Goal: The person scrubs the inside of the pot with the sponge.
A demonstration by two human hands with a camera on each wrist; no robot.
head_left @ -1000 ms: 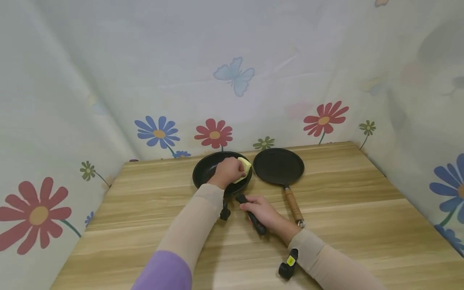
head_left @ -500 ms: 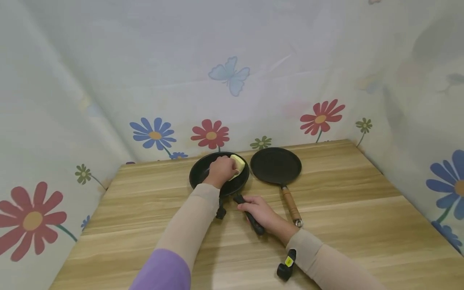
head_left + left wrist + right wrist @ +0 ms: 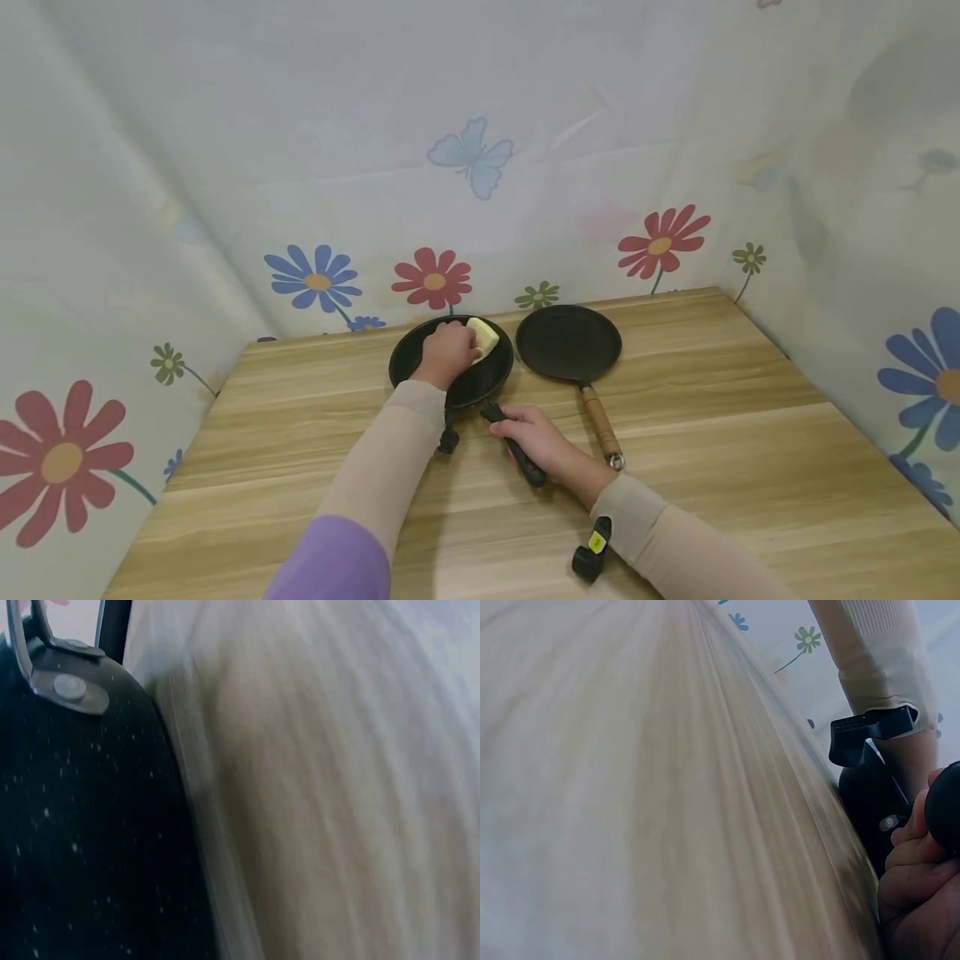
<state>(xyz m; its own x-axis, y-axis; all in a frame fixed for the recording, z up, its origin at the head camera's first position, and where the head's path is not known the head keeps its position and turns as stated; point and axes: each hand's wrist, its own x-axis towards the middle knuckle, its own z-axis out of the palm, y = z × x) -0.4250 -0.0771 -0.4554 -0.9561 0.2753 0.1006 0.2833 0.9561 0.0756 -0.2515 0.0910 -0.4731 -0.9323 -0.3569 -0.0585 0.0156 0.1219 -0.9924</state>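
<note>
In the head view a black frying pan [image 3: 408, 357] lies at the back of the table. My left hand [image 3: 447, 354] is over its inside and holds a pale yellow sponge [image 3: 484, 337] against the right part of the pan. My right hand [image 3: 536, 437] grips the pan's black handle [image 3: 531, 468], which points toward me. Curled fingers [image 3: 915, 877] around the handle's end show in the right wrist view. The left wrist view catches only the pan's dark speckled side [image 3: 90, 817] and a riveted metal bracket [image 3: 71, 688]; the left hand is outside it.
A flat black pan [image 3: 568, 342] with a wooden handle [image 3: 600, 423] lies just right of the frying pan. The wood-grain table [image 3: 315, 467] meets flower-printed wall sheets [image 3: 345, 192] at the back and sides. Black camera mounts [image 3: 590, 560] sit on both wrists.
My left hand has slid the sponge leftward, from the pan's right rim toward its middle. My right hand keeps its grip on the handle. The head view has shifted slightly.
</note>
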